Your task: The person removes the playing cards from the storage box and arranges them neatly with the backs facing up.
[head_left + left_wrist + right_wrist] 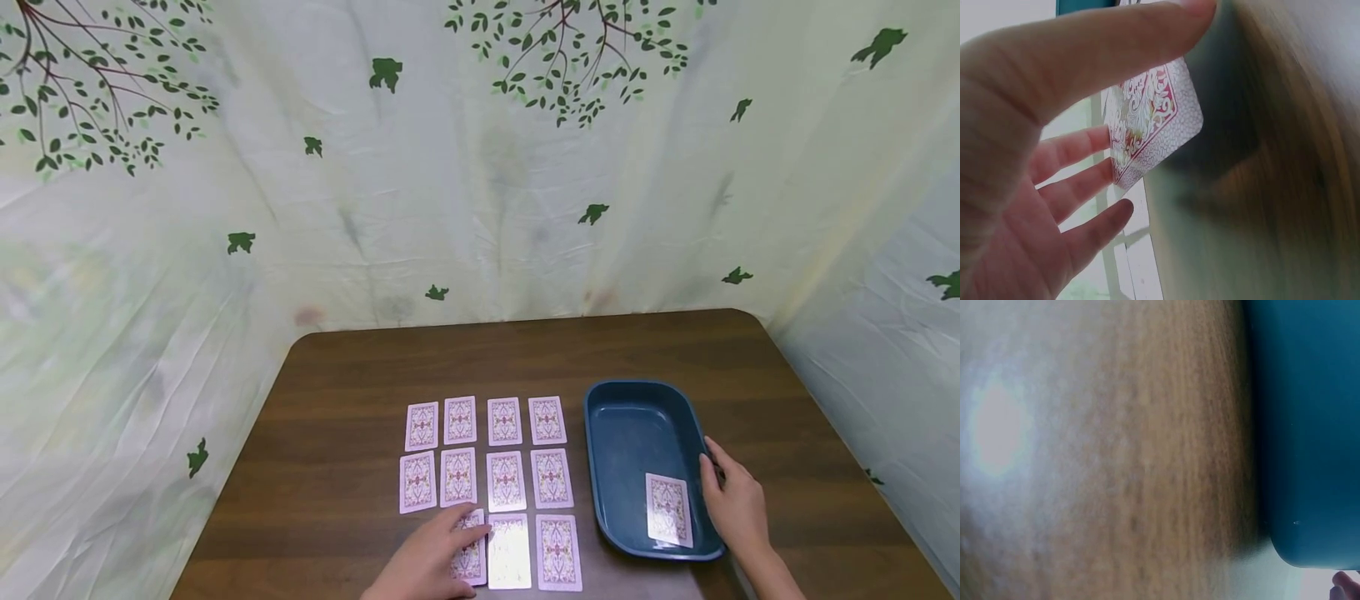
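Observation:
My left hand [431, 554] is at the near-left end of the laid-out cards. It holds a patterned playing card [470, 558] between thumb and fingers; the left wrist view shows this playing card [1154, 112] tilted, its ornate red and white back visible. Beside it, a card [509, 550] shines with glare, and another card [558, 552] lies to its right. My right hand [738, 504] grips the right rim of a blue tray [630, 433], thumb over the edge. One card [669, 510] lies back up inside the tray, near that hand.
Farther back, two rows of face-down cards, including a back-row card [460, 419] and a middle-row card [552, 478], lie on the brown wooden table [322, 400]. A leaf-printed curtain [465, 200] hangs behind the table and along its sides.

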The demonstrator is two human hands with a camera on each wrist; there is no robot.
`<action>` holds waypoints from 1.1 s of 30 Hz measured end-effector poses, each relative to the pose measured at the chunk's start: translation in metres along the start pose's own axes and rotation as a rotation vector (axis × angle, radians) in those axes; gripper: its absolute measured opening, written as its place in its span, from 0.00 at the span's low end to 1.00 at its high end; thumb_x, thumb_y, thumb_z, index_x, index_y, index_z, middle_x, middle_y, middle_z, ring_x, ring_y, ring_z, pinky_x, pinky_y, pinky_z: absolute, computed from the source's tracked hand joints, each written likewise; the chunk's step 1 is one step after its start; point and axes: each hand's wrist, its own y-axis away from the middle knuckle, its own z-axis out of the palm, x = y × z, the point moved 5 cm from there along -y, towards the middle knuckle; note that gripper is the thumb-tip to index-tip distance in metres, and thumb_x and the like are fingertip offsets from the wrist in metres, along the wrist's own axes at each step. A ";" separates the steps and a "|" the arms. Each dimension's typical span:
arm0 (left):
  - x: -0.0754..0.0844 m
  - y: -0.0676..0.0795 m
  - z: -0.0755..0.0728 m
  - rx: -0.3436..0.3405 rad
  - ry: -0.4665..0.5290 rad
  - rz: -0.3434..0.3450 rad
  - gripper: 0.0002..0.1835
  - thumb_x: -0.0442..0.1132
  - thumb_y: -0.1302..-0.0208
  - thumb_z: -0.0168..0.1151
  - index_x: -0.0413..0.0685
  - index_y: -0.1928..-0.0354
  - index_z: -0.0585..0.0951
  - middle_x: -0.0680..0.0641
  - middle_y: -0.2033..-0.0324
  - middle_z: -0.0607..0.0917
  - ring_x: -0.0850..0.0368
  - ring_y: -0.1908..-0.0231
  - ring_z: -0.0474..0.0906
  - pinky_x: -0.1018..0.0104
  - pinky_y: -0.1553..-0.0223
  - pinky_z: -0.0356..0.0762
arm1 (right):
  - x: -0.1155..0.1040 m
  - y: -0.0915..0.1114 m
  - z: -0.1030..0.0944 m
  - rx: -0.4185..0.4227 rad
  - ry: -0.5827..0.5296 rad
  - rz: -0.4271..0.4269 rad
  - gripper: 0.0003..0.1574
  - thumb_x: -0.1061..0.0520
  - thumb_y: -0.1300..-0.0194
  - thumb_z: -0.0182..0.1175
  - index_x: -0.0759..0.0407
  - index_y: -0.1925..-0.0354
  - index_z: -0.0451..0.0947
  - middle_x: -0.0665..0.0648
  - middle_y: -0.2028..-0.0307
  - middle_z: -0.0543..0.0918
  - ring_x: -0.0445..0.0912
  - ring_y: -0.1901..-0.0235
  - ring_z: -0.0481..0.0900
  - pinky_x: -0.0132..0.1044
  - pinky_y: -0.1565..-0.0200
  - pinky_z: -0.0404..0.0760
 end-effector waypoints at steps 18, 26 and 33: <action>-0.009 0.020 0.002 0.065 0.021 0.102 0.41 0.59 0.60 0.69 0.45 0.42 0.74 0.37 0.43 0.69 0.43 0.46 0.69 0.54 0.53 0.72 | 0.002 0.001 0.002 -0.014 0.007 0.015 0.21 0.62 0.35 0.54 0.71 0.46 0.72 0.75 0.54 0.75 0.69 0.55 0.73 0.60 0.59 0.69; -0.011 0.022 0.005 0.068 0.004 0.088 0.41 0.62 0.57 0.63 0.45 0.42 0.73 0.35 0.42 0.68 0.41 0.45 0.67 0.51 0.54 0.72 | 0.001 0.000 0.001 -0.018 0.006 0.016 0.21 0.62 0.35 0.53 0.71 0.45 0.72 0.75 0.53 0.75 0.69 0.55 0.72 0.60 0.58 0.69; -0.011 0.022 0.005 0.101 -0.027 0.119 0.40 0.62 0.60 0.64 0.44 0.45 0.76 0.35 0.44 0.70 0.41 0.46 0.68 0.51 0.54 0.72 | 0.001 0.000 0.002 -0.018 0.007 0.017 0.21 0.62 0.35 0.53 0.71 0.46 0.72 0.75 0.53 0.75 0.68 0.55 0.72 0.60 0.57 0.69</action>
